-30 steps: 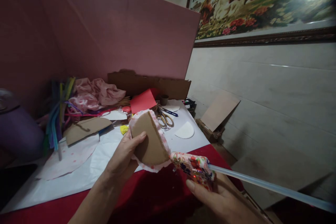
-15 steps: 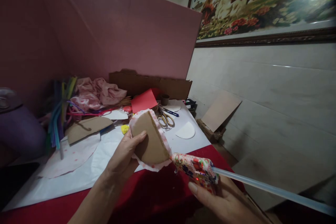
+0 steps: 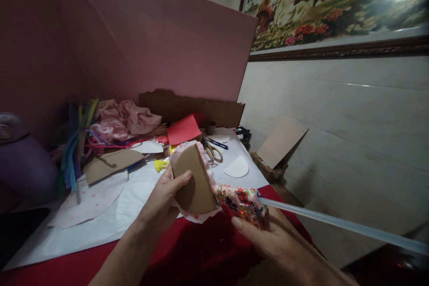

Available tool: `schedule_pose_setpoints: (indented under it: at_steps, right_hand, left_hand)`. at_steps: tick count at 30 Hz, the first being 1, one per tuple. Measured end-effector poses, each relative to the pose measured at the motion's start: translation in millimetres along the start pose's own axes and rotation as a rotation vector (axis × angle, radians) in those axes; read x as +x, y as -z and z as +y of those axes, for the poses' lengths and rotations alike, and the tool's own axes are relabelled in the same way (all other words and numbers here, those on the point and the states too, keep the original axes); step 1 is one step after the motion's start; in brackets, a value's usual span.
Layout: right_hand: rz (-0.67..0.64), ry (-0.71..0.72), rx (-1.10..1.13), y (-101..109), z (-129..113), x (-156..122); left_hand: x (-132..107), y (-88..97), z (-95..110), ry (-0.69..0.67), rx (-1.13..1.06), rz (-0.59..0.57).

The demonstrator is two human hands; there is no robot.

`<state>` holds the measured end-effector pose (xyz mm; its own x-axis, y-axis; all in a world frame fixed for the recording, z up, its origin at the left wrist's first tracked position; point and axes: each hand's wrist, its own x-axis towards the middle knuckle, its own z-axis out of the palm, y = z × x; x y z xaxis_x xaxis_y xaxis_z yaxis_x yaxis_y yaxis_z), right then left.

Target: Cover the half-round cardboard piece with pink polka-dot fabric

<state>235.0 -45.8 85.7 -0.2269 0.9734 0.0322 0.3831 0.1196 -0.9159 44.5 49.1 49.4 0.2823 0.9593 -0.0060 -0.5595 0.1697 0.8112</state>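
Dotted cutout (image 3: 94, 204) flat at 9 o'clock. Left hand (image 3: 166, 194) pinches cardboard half-round (image 3: 195, 184) mid-view; thumb on board, other fingers hidden. Looks light, stiff; fabric rim (image 3: 197, 218) likely soft, so hold flat middle. Scissors (image 3: 221, 156) behind, 1 o'clock. Glue gun (image 3: 241, 199) 4 o'clock, right hand (image 3: 266, 232) wrapped round; glue stick (image 3: 335, 222) juts out, snag risk.

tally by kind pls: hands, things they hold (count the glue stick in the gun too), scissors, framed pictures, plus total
Hands: 2, left hand and right hand
Fabric-edged cardboard piece: 1
Glue gun: 1
Glue stick: 1
Scissors: 1 pair
Framed picture: 1
Total: 7
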Motion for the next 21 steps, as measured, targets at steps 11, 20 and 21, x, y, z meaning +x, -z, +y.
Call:
schedule_pose_setpoints:
  at_steps: [11,20,21]
  right_hand:
    - [0.009,0.020,-0.071,-0.9,-0.8,3.1]
    - [0.026,-0.003,-0.143,-1.7,8.1,-3.9]
    - [0.032,-0.011,-0.159,-1.9,10.4,-5.0]
  left_hand:
    - [-3.2,-3.3,0.7,0.000,0.004,-0.009]
    - [-2.1,-1.8,0.2,0.008,0.003,0.025]
    - [-2.1,-1.8,0.4,0.006,-0.002,0.026]
